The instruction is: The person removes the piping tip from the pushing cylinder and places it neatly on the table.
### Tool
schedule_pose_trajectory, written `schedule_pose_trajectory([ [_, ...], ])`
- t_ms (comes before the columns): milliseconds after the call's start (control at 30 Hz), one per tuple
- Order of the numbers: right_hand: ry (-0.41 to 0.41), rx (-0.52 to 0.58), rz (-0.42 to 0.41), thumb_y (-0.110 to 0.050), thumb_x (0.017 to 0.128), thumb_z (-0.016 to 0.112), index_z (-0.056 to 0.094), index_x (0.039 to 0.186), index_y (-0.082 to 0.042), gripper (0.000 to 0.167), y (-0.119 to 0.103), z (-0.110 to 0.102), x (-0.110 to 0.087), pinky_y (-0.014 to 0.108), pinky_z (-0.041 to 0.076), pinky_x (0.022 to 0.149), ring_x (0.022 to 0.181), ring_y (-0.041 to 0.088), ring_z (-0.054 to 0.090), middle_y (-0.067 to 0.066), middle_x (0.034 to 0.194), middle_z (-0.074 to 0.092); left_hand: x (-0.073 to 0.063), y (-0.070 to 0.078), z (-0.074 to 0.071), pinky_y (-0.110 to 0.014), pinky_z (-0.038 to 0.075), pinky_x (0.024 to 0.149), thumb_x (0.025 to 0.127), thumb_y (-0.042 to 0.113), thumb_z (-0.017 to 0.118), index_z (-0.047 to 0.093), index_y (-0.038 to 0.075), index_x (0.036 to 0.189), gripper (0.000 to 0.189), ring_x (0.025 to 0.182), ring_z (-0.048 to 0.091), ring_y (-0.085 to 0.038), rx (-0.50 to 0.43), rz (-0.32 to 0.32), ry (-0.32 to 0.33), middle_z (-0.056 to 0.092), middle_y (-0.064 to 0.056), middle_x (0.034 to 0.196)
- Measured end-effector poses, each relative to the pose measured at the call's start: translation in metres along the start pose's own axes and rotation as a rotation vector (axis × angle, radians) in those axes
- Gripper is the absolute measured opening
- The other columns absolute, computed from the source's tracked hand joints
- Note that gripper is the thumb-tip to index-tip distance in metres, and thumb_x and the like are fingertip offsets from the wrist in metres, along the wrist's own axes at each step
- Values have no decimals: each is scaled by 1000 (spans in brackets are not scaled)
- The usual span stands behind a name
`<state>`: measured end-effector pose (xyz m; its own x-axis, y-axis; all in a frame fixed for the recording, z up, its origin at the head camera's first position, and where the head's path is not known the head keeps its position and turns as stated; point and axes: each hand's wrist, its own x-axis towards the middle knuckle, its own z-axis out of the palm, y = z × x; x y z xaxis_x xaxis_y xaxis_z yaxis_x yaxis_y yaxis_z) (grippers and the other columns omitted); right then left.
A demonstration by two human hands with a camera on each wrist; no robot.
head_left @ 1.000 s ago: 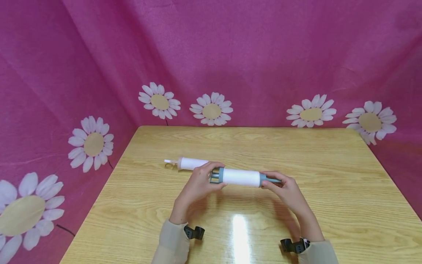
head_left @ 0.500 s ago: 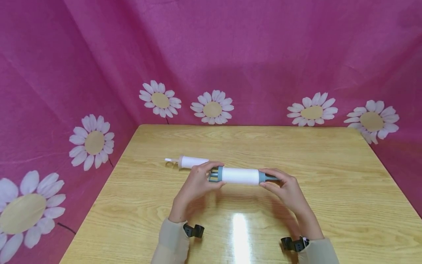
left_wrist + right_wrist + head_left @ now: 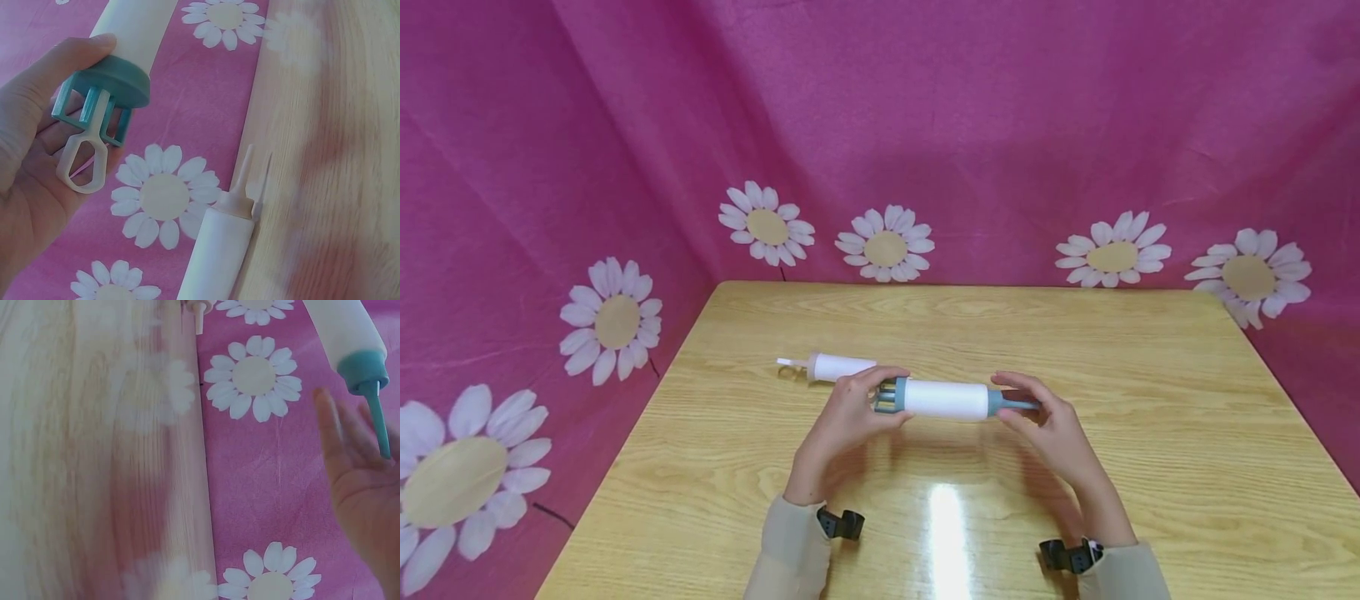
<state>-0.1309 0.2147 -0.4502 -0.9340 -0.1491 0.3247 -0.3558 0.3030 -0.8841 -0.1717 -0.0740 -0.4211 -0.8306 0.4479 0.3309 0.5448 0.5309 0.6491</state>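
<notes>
A white-barrelled balloon pump (image 3: 946, 399) with teal end pieces is held level above the table. My left hand (image 3: 853, 410) grips its left end, thumb and fingers on opposite sides of the teal collar. In the left wrist view a whitish ring (image 3: 87, 186) hangs among the teal finger loops. At the other end my right hand (image 3: 1048, 417) is spread around the teal nozzle (image 3: 378, 422), its fingers apart from it in the right wrist view. A second white pump (image 3: 842, 367) with beige ends lies behind my left hand, partly hidden by it.
The wooden table (image 3: 1112, 358) runs back to a magenta cloth (image 3: 985, 125) printed with daisies, which also hangs along the left side. A black wrist camera (image 3: 841, 524) sits on my left wrist and another (image 3: 1067, 555) on my right.
My right fingers have come away from the pump's right collar and spread, after touching it half a second ago. The left hand and the pump are almost where they were.
</notes>
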Motion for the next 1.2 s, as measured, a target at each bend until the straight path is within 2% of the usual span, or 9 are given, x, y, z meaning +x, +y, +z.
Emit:
schedule_pose_trajectory([
  [100, 2, -4, 63, -11, 98, 57, 54, 134, -4, 37, -3, -2, 0, 15, 53, 84, 99, -2, 64, 3, 117, 67, -1, 0, -1, -29, 56, 81, 76, 19, 84, 66, 11, 121, 48, 91, 65, -15, 3, 2, 2, 72, -6, 114],
  [233, -20, -12, 165, -20, 99, 57, 61, 125, -1, 32, -5, -3, 0, 24, 57, 82, 87, 10, 70, -19, 102, 66, -1, 1, -1, -28, 56, 82, 77, 19, 84, 66, 11, 121, 48, 93, 65, -14, 2, 0, -3, 71, -5, 115],
  [367, -25, -5, 209, -21, 97, 61, 65, 118, 1, 31, -6, -1, 0, 30, 59, 81, 85, 10, 70, -9, 102, 70, -1, 2, -2, -28, 56, 82, 77, 19, 84, 66, 11, 121, 49, 93, 64, -15, 0, 4, -8, 71, -5, 115],
  [500, -26, -25, 226, -23, 95, 64, 65, 120, -2, 32, -8, 0, -1, 24, 58, 80, 88, 2, 67, 11, 114, 69, 0, 2, -2, -28, 56, 81, 76, 19, 84, 66, 11, 121, 49, 92, 64, -14, 5, 13, -7, 72, -5, 115],
  [600, -27, -43, 207, -22, 94, 66, 65, 122, -6, 32, -9, 0, -1, 19, 56, 80, 92, 1, 65, 18, 120, 67, 0, 2, -2, -29, 56, 81, 76, 19, 84, 66, 11, 121, 48, 92, 64, -15, 7, 14, -6, 72, -5, 115],
  [833, -16, -88, 96, -16, 90, 70, 65, 122, -10, 33, -6, -2, 0, 16, 54, 82, 97, -4, 62, 14, 118, 67, -1, 3, -3, -31, 57, 83, 77, 19, 84, 66, 11, 121, 48, 94, 64, -16, -5, -14, -14, 71, -6, 115],
  [933, -11, -96, 82, -15, 89, 72, 65, 122, -11, 34, -5, -3, 0, 16, 54, 82, 98, -5, 60, 6, 116, 68, -2, 4, -4, -32, 57, 84, 77, 19, 84, 66, 11, 122, 49, 96, 65, -16, -8, -21, -15, 71, -6, 117],
  [1100, -12, -75, 61, -14, 87, 73, 65, 122, -12, 36, -3, -3, -1, 15, 54, 83, 98, -4, 61, -15, 112, 65, -2, 4, -4, -33, 57, 84, 77, 19, 83, 66, 11, 122, 49, 96, 65, -16, -7, -13, -10, 71, -6, 117],
  [1200, -13, -57, 46, -12, 87, 73, 64, 123, -11, 37, -3, -3, -1, 13, 53, 85, 100, -5, 61, -22, 112, 62, -3, 4, -4, -32, 57, 84, 77, 19, 83, 66, 11, 122, 49, 96, 65, -17, -4, -13, -9, 71, -6, 118],
])
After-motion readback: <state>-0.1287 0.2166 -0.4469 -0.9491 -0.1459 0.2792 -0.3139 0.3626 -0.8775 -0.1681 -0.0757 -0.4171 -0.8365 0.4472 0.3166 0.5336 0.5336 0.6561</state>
